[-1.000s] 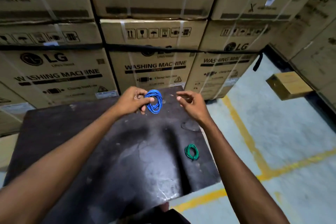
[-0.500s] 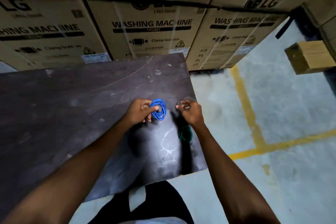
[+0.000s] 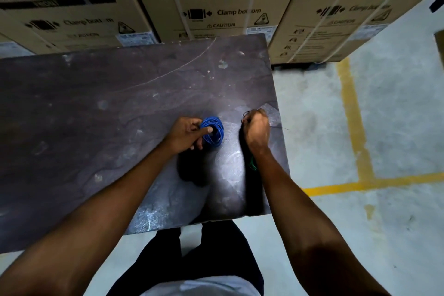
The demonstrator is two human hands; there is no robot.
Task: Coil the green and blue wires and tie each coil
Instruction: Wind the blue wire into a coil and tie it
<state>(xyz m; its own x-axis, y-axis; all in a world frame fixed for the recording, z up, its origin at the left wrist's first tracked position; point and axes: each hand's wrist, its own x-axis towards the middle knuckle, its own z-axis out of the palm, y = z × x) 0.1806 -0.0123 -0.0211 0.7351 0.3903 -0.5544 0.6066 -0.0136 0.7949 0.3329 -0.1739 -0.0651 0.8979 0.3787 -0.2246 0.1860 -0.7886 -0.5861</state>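
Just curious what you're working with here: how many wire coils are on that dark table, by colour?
Blue wire coil, held by the left hand: 1
Green wire coil, mostly hidden under the right forearm: 1
Thin dark tie wire, apparently pinched in the right hand: 1
Total: 3

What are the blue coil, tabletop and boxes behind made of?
Blue coil: likely plastic-coated wire, smooth thin glossy loops.
Tabletop: dark hard slab, maybe stone or laminate; scratched, sheen under light.
Boxes: brown printed cardboard, strapped with pale bands.

Blue wire coil (image 3: 212, 131) upright; green coil (image 3: 252, 164) mostly hidden
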